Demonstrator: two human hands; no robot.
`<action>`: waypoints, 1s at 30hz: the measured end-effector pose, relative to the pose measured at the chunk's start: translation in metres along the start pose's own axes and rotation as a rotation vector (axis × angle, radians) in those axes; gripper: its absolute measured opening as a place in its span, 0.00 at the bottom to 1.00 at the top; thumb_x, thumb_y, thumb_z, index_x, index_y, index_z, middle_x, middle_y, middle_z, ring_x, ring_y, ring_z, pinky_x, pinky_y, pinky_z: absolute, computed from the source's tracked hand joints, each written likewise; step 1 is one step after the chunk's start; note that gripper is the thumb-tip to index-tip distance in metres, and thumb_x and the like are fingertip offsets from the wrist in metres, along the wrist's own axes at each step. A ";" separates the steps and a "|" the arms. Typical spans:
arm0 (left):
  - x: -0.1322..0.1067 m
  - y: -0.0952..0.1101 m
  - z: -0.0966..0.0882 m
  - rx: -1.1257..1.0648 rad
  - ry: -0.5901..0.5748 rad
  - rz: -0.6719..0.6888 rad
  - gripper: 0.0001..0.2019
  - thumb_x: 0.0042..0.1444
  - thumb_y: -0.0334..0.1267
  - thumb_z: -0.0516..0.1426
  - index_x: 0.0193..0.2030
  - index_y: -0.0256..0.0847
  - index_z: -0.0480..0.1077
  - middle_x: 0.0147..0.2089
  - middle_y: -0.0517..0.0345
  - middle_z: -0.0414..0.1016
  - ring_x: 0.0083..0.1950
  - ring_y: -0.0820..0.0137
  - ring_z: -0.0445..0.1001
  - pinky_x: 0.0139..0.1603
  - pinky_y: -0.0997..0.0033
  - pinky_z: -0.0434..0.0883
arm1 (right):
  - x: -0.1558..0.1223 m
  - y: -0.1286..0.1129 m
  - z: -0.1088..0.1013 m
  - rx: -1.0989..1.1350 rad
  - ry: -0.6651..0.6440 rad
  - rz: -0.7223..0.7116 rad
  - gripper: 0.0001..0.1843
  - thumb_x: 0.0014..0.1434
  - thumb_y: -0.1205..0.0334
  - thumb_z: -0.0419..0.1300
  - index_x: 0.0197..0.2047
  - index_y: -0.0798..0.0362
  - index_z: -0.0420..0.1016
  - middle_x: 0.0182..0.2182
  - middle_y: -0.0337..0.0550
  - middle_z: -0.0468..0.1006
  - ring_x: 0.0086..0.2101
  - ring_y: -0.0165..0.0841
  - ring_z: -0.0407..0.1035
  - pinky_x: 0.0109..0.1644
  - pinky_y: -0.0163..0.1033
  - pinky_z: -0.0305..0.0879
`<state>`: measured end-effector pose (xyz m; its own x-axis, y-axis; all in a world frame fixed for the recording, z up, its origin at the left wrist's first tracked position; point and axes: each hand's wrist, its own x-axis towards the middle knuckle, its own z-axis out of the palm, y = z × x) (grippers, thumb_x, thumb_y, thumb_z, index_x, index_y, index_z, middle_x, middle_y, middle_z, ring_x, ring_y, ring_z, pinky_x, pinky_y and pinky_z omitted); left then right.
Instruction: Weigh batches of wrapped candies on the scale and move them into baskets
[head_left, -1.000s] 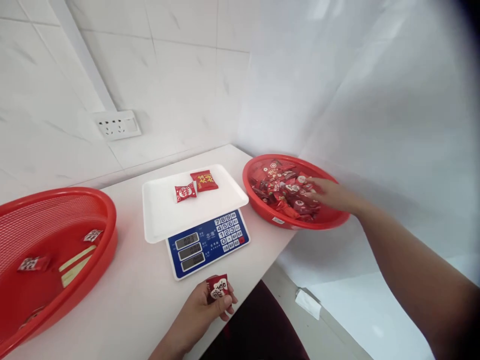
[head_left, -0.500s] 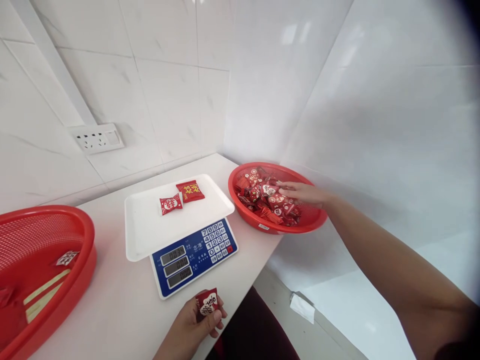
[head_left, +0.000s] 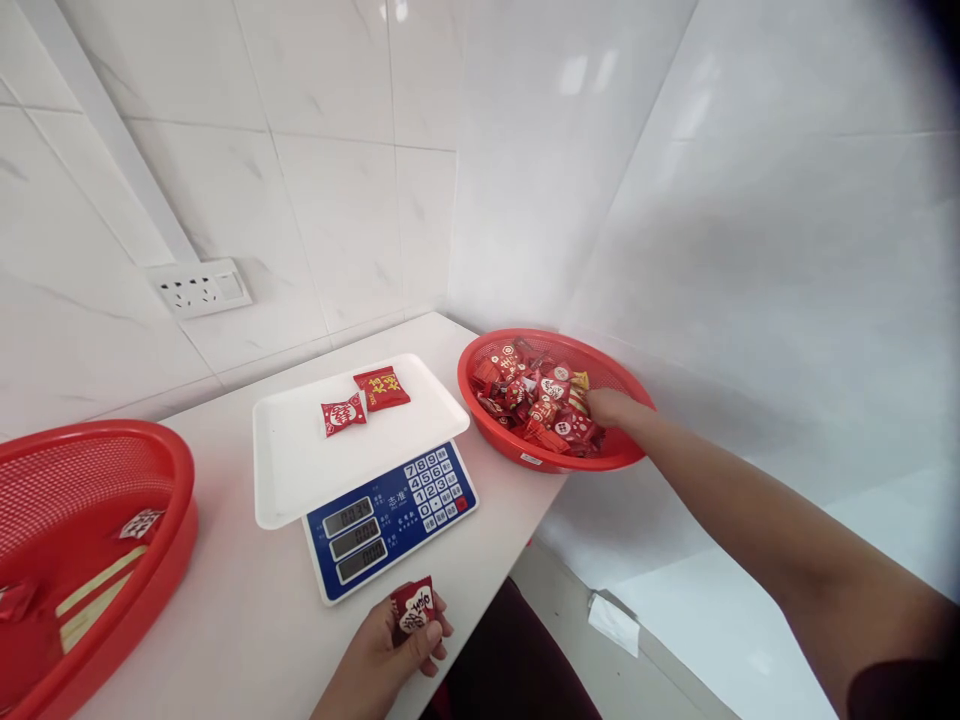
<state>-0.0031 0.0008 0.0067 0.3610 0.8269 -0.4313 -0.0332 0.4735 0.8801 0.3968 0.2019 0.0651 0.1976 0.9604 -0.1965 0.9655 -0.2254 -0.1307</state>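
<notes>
My left hand (head_left: 397,640) is closed round a small red snack packet (head_left: 414,606) with a white label, in front of the scale. To the right, my right hand (head_left: 609,408) reaches down into a red plastic basket (head_left: 517,452) of small red wrapped packets (head_left: 544,410). Its fingers are hidden among them, beside a yellow-striped packet (head_left: 579,396). The electronic scale (head_left: 394,520) carries a white tray (head_left: 300,470). On that tray lie a red packet with yellow lettering (head_left: 382,387) and a red-and-white packet (head_left: 343,414), side by side.
Another red basket (head_left: 176,480) stands at the left, holding a few packets, one with cream stripes (head_left: 101,597). The white table (head_left: 240,620) meets tiled walls. A socket panel (head_left: 199,288) is on the wall. A white paper-like piece (head_left: 613,625) lies on the floor.
My right hand has gone from lying flat over the packets to dipping its fingers among them. A yellow-striped packet now shows beside it. My left hand still holds its packet.
</notes>
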 end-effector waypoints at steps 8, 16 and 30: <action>0.002 -0.007 0.000 0.008 -0.018 0.019 0.27 0.40 0.56 0.63 0.39 0.35 0.69 0.35 0.51 0.74 0.33 0.70 0.71 0.34 0.69 0.68 | 0.002 -0.001 -0.003 0.239 -0.153 0.011 0.15 0.52 0.68 0.61 0.44 0.54 0.75 0.44 0.50 0.77 0.47 0.45 0.69 0.50 0.44 0.65; 0.000 -0.006 0.001 0.052 -0.019 0.003 0.30 0.39 0.59 0.62 0.41 0.35 0.69 0.36 0.51 0.73 0.35 0.69 0.70 0.36 0.68 0.68 | -0.006 -0.012 0.009 0.635 -0.335 0.040 0.14 0.48 0.68 0.61 0.40 0.56 0.74 0.29 0.49 0.80 0.29 0.37 0.75 0.32 0.38 0.73; 0.005 -0.012 -0.002 0.084 -0.101 0.025 0.27 0.42 0.59 0.61 0.40 0.37 0.70 0.35 0.54 0.71 0.33 0.71 0.67 0.36 0.69 0.66 | 0.000 -0.012 0.007 0.745 -0.362 0.082 0.12 0.41 0.73 0.60 0.33 0.55 0.75 0.25 0.43 0.79 0.27 0.35 0.73 0.32 0.36 0.72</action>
<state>-0.0031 -0.0002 -0.0062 0.4533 0.8013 -0.3903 0.0329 0.4226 0.9057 0.3844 0.2030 0.0603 0.0726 0.8526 -0.5176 0.5598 -0.4643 -0.6863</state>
